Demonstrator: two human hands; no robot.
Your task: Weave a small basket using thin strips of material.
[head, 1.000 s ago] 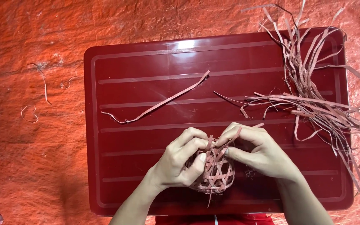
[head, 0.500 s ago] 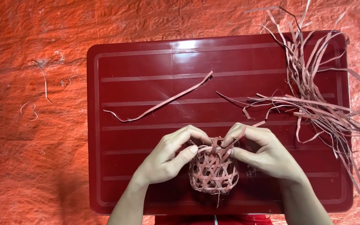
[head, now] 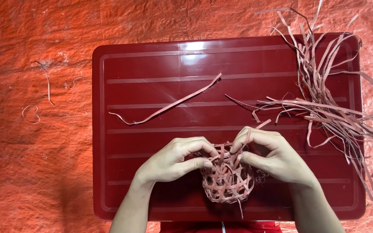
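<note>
Before me: glossy dark-red ribbed plastic lid (head: 152,60); one loose reddish cane strip (head: 169,105); tangled pile of reddish strips (head: 324,103); orange-red woven tarpaulin (head: 35,172) beneath, with curled scraps (head: 33,113).

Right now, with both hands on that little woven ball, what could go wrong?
1. The woven ball is pinched only at its top rim by the left hand and right hand; it could slip and the open weave loosen.
2. The strip end poking out by the right fingers may pull free.
3. The loose strips hang off the red lid's right edge and could snag or slide off.
</note>
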